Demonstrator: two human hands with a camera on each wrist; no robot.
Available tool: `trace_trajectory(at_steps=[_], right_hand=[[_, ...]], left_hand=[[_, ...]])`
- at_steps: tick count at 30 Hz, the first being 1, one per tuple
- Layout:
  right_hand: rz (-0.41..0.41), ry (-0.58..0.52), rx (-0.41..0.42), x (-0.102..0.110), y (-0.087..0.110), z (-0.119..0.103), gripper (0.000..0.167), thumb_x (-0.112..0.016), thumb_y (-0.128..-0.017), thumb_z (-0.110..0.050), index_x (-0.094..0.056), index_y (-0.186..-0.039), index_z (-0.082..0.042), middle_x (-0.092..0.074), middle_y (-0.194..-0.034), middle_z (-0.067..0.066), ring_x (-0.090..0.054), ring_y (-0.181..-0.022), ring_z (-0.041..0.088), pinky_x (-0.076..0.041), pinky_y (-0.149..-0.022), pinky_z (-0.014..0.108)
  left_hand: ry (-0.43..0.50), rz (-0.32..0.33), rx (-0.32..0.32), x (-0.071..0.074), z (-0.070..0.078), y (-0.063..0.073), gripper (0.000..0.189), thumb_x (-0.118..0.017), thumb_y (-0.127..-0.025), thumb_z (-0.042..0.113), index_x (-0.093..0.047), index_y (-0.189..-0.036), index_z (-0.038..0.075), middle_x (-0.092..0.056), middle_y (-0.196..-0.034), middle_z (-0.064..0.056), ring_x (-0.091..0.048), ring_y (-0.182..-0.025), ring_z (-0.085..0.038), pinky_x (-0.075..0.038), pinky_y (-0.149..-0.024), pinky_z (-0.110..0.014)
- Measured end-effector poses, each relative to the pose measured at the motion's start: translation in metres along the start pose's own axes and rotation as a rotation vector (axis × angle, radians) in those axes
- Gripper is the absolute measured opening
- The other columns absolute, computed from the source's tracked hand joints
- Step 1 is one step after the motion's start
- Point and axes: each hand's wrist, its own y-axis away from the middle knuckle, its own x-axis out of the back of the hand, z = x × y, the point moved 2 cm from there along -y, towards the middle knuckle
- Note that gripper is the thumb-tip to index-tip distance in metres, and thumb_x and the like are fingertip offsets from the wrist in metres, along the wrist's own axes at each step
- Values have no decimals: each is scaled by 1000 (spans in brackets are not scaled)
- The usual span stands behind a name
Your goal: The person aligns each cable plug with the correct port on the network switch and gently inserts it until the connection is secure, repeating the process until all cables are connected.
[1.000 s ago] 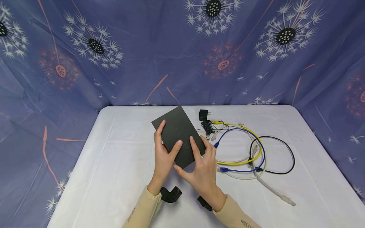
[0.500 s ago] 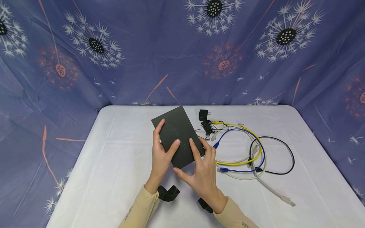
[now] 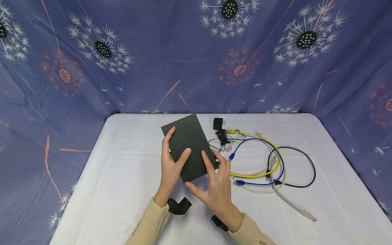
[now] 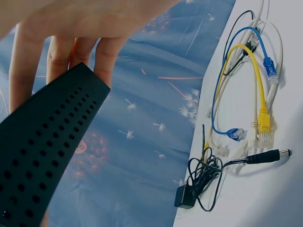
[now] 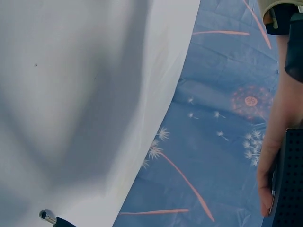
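A flat black box (image 3: 191, 146) is held up tilted between both hands, its plain broad face toward the head camera. My left hand (image 3: 171, 166) grips its left side, thumb on the face and index finger along the edge. On the other side, my right hand (image 3: 218, 183) holds it with the index finger on the face and the thumb by the lower corner. Other fingers disappear behind the right edge. From the left wrist, the box's side (image 4: 47, 146) shows rows of small round vent holes. The underside is hidden in the head view.
Right of the hands lie a black power adapter (image 3: 218, 123) with a bundled cord, and yellow (image 3: 254, 176), blue (image 3: 283, 163), black (image 3: 313, 166) and pale grey network cables (image 3: 291, 202). They rest on a white table (image 3: 122, 163) before a dandelion-patterned curtain (image 3: 147, 51).
Both hands and the black box have drifted slightly left, and the box has turned a little. The grip looks the same, and the cables have stayed put.
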Motion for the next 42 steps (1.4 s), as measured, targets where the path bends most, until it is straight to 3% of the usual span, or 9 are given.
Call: trace_trajectory(at_steps=[13,25,33,37,42], right_hand=[[15,-28,0,-2,5,-8,80,-57,-84,-64,-51,-137,-3,-41,-135,25,-42,-113,38,-38,-83,45],[-26,-91,28,3,9,-7,74,-59,-88,-54,-48,-138,-1,-42,-134,23,-43,-112,37,-38,-82,41],[-54,-173,7,15,6,11,63,-52,-96,-45,-46,-139,0,-46,-132,15,-44,-113,29,-37,-86,33],[-23,-170,1,24,1,30,57,-52,-97,-40,-49,-136,1,-49,-129,15,-45,-113,30,-33,-96,31],[-28,-142,5,33,-4,58,47,-55,-96,-30,-53,-133,-1,-52,-125,16,-47,-112,32,-33,-96,31]], left_hand=[[-50,37,-2,5,-3,-3,63,-63,-91,6,-37,-147,21,-31,-147,-3,-57,-109,-30,-53,-78,-40],[72,31,86,15,-5,-5,64,-68,-85,-2,-44,-143,16,-43,-135,-13,-65,-95,-29,-54,-70,-38],[33,78,115,23,-1,-3,59,-72,-82,-2,-51,-135,13,-49,-125,-13,-67,-85,-29,-55,-67,-37],[42,81,146,26,-1,-2,59,-72,-82,-2,-52,-135,15,-48,-125,-12,-68,-85,-29,-55,-67,-39],[40,81,160,30,-1,0,59,-72,-81,-3,-52,-135,14,-49,-120,-13,-68,-82,-29,-55,-65,-39]])
